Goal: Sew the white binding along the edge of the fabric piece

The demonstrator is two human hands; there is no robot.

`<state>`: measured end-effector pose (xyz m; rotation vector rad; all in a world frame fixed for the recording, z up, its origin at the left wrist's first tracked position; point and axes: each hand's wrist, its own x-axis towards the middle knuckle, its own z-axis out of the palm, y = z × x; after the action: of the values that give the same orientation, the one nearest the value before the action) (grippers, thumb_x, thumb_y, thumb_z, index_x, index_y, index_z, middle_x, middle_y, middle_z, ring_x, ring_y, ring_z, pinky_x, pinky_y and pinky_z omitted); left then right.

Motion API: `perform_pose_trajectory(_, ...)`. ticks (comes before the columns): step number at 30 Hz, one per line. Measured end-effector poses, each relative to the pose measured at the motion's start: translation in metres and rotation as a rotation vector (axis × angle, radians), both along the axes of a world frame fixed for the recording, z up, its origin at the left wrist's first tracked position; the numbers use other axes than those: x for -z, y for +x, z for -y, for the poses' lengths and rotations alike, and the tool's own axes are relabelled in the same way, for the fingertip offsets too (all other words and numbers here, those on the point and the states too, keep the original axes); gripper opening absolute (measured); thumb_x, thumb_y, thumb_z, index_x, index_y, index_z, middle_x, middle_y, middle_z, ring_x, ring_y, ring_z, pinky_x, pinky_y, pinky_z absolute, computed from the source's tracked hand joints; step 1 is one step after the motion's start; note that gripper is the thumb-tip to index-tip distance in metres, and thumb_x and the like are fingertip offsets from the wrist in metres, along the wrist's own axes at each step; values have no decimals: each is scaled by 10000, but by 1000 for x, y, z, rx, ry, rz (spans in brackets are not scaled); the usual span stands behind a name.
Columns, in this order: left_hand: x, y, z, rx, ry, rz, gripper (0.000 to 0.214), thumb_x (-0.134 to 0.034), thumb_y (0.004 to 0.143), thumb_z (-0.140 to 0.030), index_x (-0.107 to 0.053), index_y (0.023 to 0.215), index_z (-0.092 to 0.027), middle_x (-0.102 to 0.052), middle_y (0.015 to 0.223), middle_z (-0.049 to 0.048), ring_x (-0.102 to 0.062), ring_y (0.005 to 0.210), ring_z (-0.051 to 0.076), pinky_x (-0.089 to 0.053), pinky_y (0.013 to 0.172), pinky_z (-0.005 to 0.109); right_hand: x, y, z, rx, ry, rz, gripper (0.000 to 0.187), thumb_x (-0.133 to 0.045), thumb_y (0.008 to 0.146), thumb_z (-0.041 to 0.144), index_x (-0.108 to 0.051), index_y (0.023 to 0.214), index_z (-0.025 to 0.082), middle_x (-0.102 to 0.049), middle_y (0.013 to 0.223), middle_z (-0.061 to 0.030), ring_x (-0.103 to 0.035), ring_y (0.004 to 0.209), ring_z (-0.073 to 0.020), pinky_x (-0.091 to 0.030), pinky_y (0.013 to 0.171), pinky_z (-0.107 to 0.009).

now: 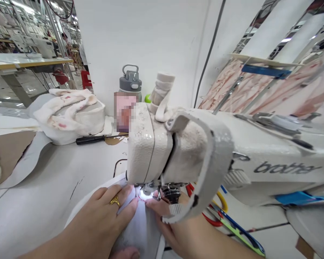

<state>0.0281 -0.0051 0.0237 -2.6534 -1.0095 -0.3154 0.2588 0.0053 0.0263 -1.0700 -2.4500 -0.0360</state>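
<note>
Fingers (pixel 128 207) of left hand (pixel 97 225) and right hand (pixel 172 226) lie flat and open on grey fabric (pixel 142 230), sewing machine's presser foot (pixel 148 189) at 12 o'clock. Stitched length hidden; progress unreadable.

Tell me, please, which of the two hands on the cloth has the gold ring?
The left hand wears the gold ring on a finger; the right hand shows no ring where it is visible.

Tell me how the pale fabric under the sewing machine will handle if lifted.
The pale fabric is probably floppy and light, as it lies thin and flat under the left hand and right hand. It may also slip, since both hands seem to press it down beside the sewing machine.
</note>
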Motion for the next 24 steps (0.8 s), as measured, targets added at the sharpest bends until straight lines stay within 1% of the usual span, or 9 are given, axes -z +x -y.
perform_pose_trajectory(3, 7, 1, -1, -10, -2, 16, 718, -756, 627, -620, -658, 1189, -183, -686, 1238, 145, -634, 1098, 352, -566, 811, 473, 1, -1, 1, 12, 0, 1, 265, -592, 712, 73, -735, 887, 210, -707, 816, -74, -621, 735, -235, -474, 703, -322)
perform_pose_trajectory(5, 9, 1, -3, 0, -9, 29, 737, -750, 614, -650, -676, 1178, -181, -694, 1220, 157, -643, 1090, 362, -576, 809, 495, 1, -1, 1, 13, 1, 4, 256, -602, 709, 80, -735, 886, 208, -711, 808, -73, -622, 730, -233, -479, 703, -321)
perform_pose_trajectory(8, 2, 2, -8, 7, -36, 28, 696, -725, 655, -633, -691, 1174, -170, -697, 1214, 158, -669, 1056, 354, -594, 798, 494, 3, 0, 0, 7, 5, -3, 285, -579, 743, 77, -742, 941, 201, -723, 852, -87, -629, 717, -235, -485, 675, -325)
perform_pose_trajectory(13, -17, -4, -19, 101, -139, -24, 549, -679, 756, -520, -705, 1143, -131, -738, 1091, 179, -703, 907, 358, -606, 630, 462, 4, 1, 0, -7, -35, -25, 324, -537, 806, 90, -749, 1034, 179, -724, 924, -120, -646, 758, -260, -511, 678, -356)
perform_pose_trajectory(15, -18, -8, -21, 99, -154, 4, 513, -665, 777, -500, -688, 1157, -155, -732, 1105, 165, -692, 927, 352, -603, 653, 468, 4, 1, 1, -9, -40, -33, 331, -531, 814, 96, -749, 1048, 184, -718, 923, -119, -640, 761, -260, -507, 677, -359)
perform_pose_trajectory(18, -13, -9, -21, 75, -162, 58, 432, -625, 816, -400, -639, 1209, -219, -708, 1179, 97, -661, 996, 300, -584, 765, 436, 1, 0, 1, -9, -23, -27, 341, -527, 797, 80, -743, 1035, 192, -705, 892, -103, -623, 751, -248, -494, 686, -351)
perform_pose_trajectory(19, -10, -7, -20, 86, -161, 76, 389, -603, 826, -368, -641, 1188, -228, -708, 1175, 79, -656, 989, 280, -571, 780, 413, -1, 0, 1, -16, -16, -20, 331, -531, 778, 73, -741, 1005, 191, -697, 871, -95, -616, 750, -245, -489, 687, -345)
perform_pose_trajectory(22, 1, 3, -13, 141, -154, 100, 192, -517, 858, -246, -684, 952, -232, -741, 952, 38, -653, 808, 225, -524, 680, 344, -6, 0, 0, -34, -9, -8, 320, -541, 711, 49, -724, 935, 187, -671, 802, -69, -598, 740, -231, -474, 673, -313)
perform_pose_trajectory(24, 9, 8, -6, 120, -171, 35, 254, -445, 873, -114, -670, 861, -232, -717, 818, 12, -630, 712, 199, -489, 633, 321, -9, 1, 0, -47, -11, -2, 342, -547, 697, 40, -719, 958, 179, -662, 770, -56, -594, 737, -222, -470, 677, -296)
